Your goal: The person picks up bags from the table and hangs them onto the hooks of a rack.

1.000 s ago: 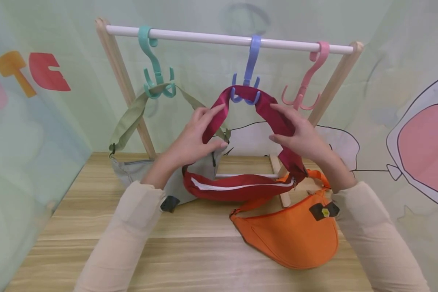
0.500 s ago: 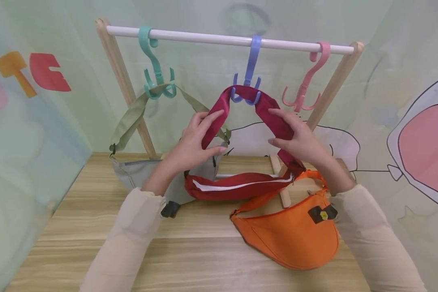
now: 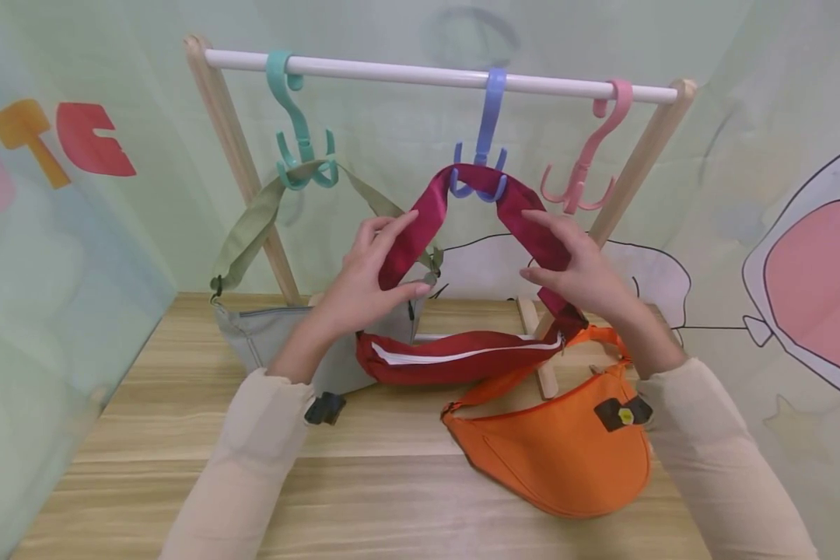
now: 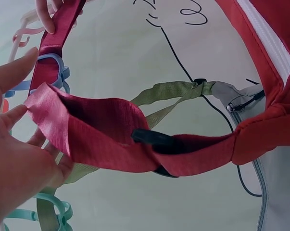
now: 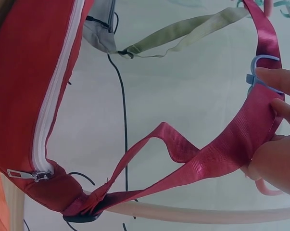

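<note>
A red bag [image 3: 455,359] with a white zipper hangs by its magenta strap [image 3: 420,233] from the blue hook [image 3: 488,124]. My left hand [image 3: 364,284] has its fingers extended along the outer left side of the strap, thumb apart. On the strap's right side, my right hand [image 3: 581,268] lies with relaxed, spread fingers against the fabric. The left wrist view shows the strap [image 4: 106,130] touching the fingers of the left hand [image 4: 24,159]. In the right wrist view the right hand's [image 5: 279,149] fingers touch the strap [image 5: 231,139] near the blue hook.
A grey bag [image 3: 266,330] hangs by its green strap from the teal hook [image 3: 295,117] at left. The pink hook [image 3: 588,152] hangs at right on the white bar [image 3: 392,72]. An orange bag [image 3: 567,451] lies on the wooden table [image 3: 364,498].
The blue hook and the top of the magenta strap have shifted slightly right. My left hand has moved slightly left and down, and the left side of the strap has spread outward.
</note>
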